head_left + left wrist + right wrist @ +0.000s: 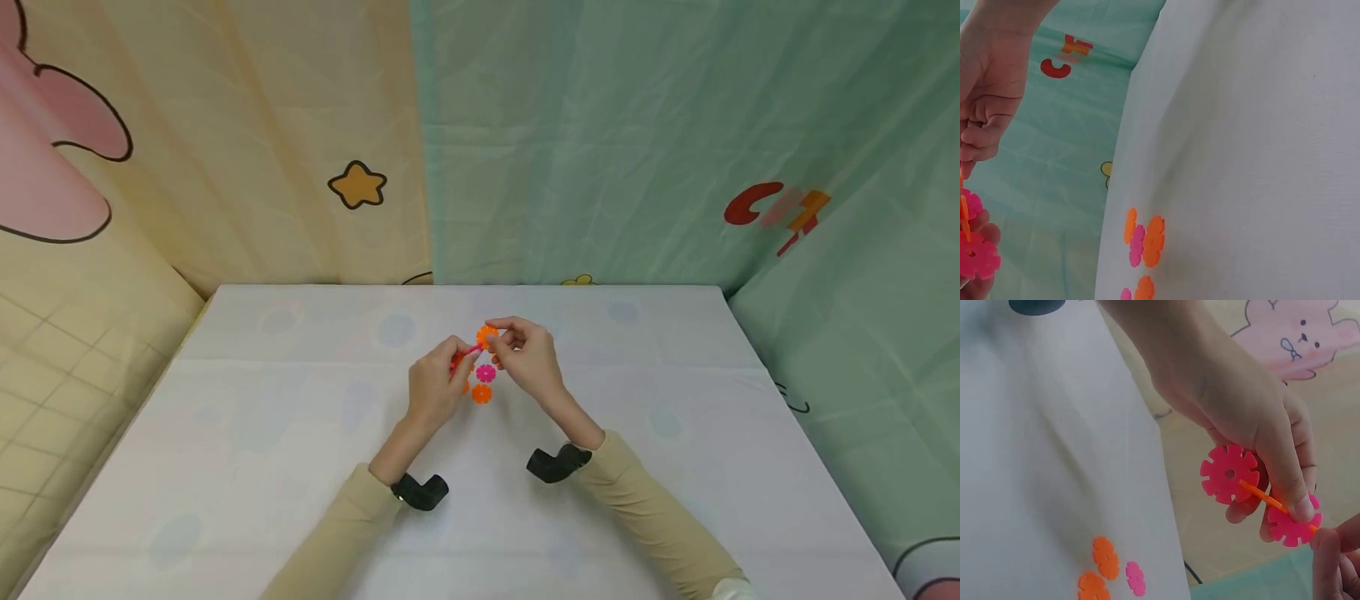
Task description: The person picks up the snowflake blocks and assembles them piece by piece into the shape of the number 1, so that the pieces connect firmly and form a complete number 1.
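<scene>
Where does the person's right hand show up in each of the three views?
Head: the right hand is just right of and below centre, pinching an orange piece.
Left wrist: upper left, cut off by the edge.
Right wrist: only its fingers, at the lower right edge.
Shared landmark: loose orange pieces on the white tabletop.

Beyond a white table (247, 467) hang a beige curtain (277, 108) with an orange star (357, 185), left, and a green curtain (585, 142), right.
</scene>
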{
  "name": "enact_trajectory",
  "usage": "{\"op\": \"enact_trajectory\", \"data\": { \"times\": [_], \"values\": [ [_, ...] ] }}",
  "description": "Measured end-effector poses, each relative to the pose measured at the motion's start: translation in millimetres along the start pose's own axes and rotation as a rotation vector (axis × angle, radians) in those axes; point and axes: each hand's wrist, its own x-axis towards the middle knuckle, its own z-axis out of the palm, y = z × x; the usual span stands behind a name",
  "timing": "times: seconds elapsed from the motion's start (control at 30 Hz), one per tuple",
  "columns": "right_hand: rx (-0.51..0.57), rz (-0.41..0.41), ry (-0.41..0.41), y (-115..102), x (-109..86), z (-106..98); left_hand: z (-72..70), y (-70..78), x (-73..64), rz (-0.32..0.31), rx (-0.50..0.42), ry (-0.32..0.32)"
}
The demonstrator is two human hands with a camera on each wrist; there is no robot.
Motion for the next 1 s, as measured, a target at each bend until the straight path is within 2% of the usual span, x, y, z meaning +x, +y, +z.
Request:
{"op": "enact_trajectory", "data": {
  "times": [0.2, 0.33, 0.4, 0.57, 0.7, 0.83, 0.9, 1.0],
  "values": [
    [0.061, 0.045, 0.026, -2.1, 0.1, 1.2, 1.1, 2.8, 4.9, 0.024, 0.014, 0.04],
    [0.083, 0.073, 0.018, 0.7, -0.6, 0.3, 0.5, 3.1, 4.7, 0.004, 0.01, 0.023],
    [0.083, 0.096, -0.008, 3.3, 0.2, -2.0, -0.9, 2.6, 4.2, -0.017, 0.002, -0.014],
    [0.042, 0.184, -0.102, 9.2, 5.6, -12.6, -7.3, -0.9, 4.3, -0.101, -0.039, -0.163],
    [0.017, 0.223, -0.153, 11.3, 10.2, -15.0, -11.9, -7.0, 7.9, -0.172, -0.157, -0.243],
    [0.012, 0.268, -0.163, 12.9, 15.6, -11.1, -14.6, -13.3, 14.1, -0.242, -0.271, -0.289],
    [0.017, 0.292, -0.172, 13.1, 19.0, -9.1, -15.4, -16.4, 16.3, -0.266, -0.286, -0.299],
    [0.029, 0.312, -0.181, 13.1, 23.5, -5.8, -16.6, -20.0, 17.6, -0.264, -0.279, -0.299]
  ]
}}
